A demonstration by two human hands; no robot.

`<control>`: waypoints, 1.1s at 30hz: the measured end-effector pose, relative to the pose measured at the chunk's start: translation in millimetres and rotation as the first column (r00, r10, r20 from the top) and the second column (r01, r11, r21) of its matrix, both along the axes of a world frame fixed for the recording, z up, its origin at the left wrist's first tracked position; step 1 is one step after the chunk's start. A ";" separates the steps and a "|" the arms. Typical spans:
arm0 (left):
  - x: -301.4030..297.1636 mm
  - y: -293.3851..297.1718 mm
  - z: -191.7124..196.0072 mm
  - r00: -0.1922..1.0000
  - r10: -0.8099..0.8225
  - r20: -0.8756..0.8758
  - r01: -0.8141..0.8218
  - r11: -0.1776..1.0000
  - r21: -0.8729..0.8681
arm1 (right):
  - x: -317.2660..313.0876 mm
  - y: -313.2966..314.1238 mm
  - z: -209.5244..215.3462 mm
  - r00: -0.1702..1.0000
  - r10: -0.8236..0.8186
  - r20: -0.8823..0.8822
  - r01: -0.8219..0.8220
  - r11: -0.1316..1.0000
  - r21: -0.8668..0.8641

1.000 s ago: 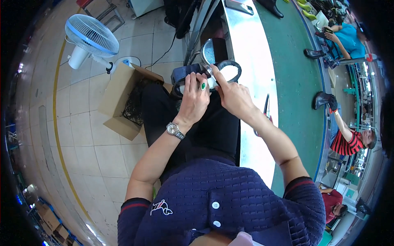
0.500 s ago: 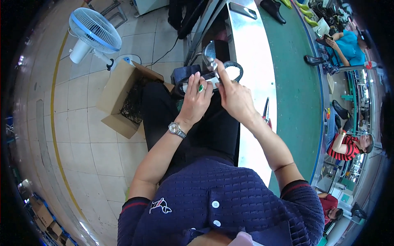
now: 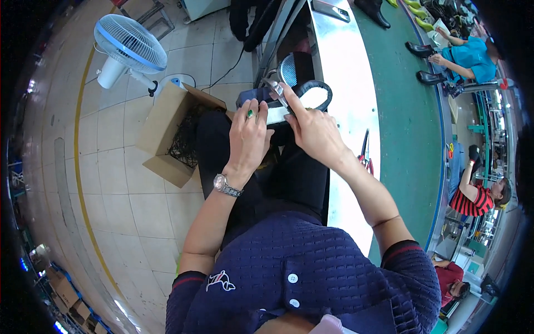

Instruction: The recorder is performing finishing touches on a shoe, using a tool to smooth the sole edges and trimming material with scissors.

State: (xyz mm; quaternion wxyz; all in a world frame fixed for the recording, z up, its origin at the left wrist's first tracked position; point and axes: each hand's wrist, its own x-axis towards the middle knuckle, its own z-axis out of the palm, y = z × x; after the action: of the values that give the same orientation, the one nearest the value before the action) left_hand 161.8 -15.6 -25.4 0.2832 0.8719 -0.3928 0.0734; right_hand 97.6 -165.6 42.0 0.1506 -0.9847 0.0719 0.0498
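Note:
A black shoe (image 3: 326,88) with a white inside lies across my lap, against the table edge. My left hand (image 3: 248,136), with a green-stoned ring and a wristwatch, has its fingers bent over the shoe's left end. Closed around a shiny metal hand tool (image 3: 276,91), my right hand (image 3: 320,133) is above the middle of the shoe. The tool's head points up and left; its handle is mostly hidden in my palm, so its exact kind is unclear. Behind the left fingers sits a dark block-like thing (image 3: 250,96), partly covered.
Red-handled cutters (image 3: 366,158) and a phone (image 3: 331,10) lie on the metal table (image 3: 349,83). Beside it runs a green belt (image 3: 397,139) with a black boot (image 3: 374,12); co-workers sit beyond. At left are an open carton (image 3: 161,133) and a fan (image 3: 130,44).
My left hand has shifted left, uncovering more of the shoe's white inside. The right hand and the metal tool have tilted and moved slightly left. A co-worker's hands have moved.

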 end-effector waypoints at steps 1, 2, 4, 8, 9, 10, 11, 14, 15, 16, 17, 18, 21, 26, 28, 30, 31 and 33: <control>-0.5 -1.3 -0.3 1.000 -0.001 0.000 0.001 1.000 0.001 | -4.0 6.2 -0.2 0.996 -0.053 0.072 0.048 0.996 0.071; -0.8 -2.6 -0.2 0.999 -0.014 -0.050 0.013 0.999 -0.037 | -5.9 9.9 -0.8 0.984 -0.111 0.140 0.091 0.985 0.145; -0.6 -3.3 -0.2 0.994 -0.031 -0.103 0.024 0.997 -0.077 | -6.3 6.5 -12.7 0.995 -0.083 0.047 0.079 0.994 0.080; 1.2 1.6 5.2 0.969 -0.024 -0.246 0.002 0.996 -0.091 | 1.0 5.6 -0.1 1.000 -0.001 -0.011 0.001 0.998 0.061; 2.0 2.2 5.9 0.960 -0.021 -0.280 -0.005 0.995 -0.095 | -1.4 11.5 2.9 0.997 -0.055 0.054 0.049 0.993 0.107; 1.9 1.7 4.6 0.959 -0.019 -0.282 -0.009 0.995 -0.097 | -3.6 15.6 4.6 0.987 -0.116 0.113 0.098 0.983 0.153; 2.7 1.0 1.8 0.967 -0.028 -0.253 0.002 0.995 -0.102 | -3.9 17.5 0.9 0.987 -0.145 0.068 0.129 0.971 0.201; 11.5 6.1 1.6 0.959 -0.083 -0.271 0.052 0.991 -0.120 | -4.0 6.1 -8.9 0.999 -0.032 0.015 0.031 0.997 0.076; 15.9 9.1 3.5 0.940 -0.134 -0.313 0.098 0.987 -0.129 | -5.8 -4.7 -3.6 0.996 -0.042 -0.082 0.052 0.991 0.125; 18.1 13.5 5.0 0.939 -0.121 -0.323 0.082 0.988 -0.132 | -8.8 -12.8 -1.1 1.000 -0.012 -0.023 0.014 0.994 0.106; 23.0 15.6 6.7 0.929 -0.199 -0.312 0.157 0.976 -0.153 | -11.4 -19.3 3.0 0.998 -0.041 0.056 0.036 0.995 0.093; 25.8 18.3 8.7 0.914 -0.275 -0.298 0.231 0.957 -0.175 | -13.8 -25.5 6.6 0.989 -0.068 0.134 0.057 0.995 0.083; 13.5 28.5 9.2 0.909 -0.241 -0.340 0.187 0.965 -0.184 | -19.1 -40.1 10.0 0.956 -0.285 -0.070 0.285 0.958 -0.013; -36.0 63.4 1.8 0.612 -0.201 -0.765 -0.037 0.959 -0.281 | -60.9 -12.6 26.8 0.862 -0.148 -0.485 0.392 0.802 0.451; -42.8 71.6 -8.1 0.758 -0.075 -0.648 -0.082 0.975 -0.209 | -69.7 1.2 25.0 0.867 -0.069 -0.494 0.386 0.719 0.578; -35.7 88.7 -14.3 0.686 0.060 -0.725 -0.229 0.964 -0.137 | -70.6 11.8 21.4 0.883 -0.017 -0.470 0.325 0.743 0.584; -27.5 92.6 -5.0 0.728 0.144 -0.670 -0.282 0.954 -0.101 | -69.3 13.4 18.2 0.880 -0.014 -0.475 0.324 0.748 0.579; -17.8 94.1 -1.2 0.840 0.231 -0.491 -0.303 0.950 -0.070 | -65.2 14.1 10.6 0.946 0.138 -0.294 0.078 0.783 0.617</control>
State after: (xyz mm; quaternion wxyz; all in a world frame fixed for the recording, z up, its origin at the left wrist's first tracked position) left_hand 144.0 78.5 -26.6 0.4207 0.8861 -0.1788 -0.0766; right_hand 32.4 -151.5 52.6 0.4515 -0.8591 0.0595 0.2337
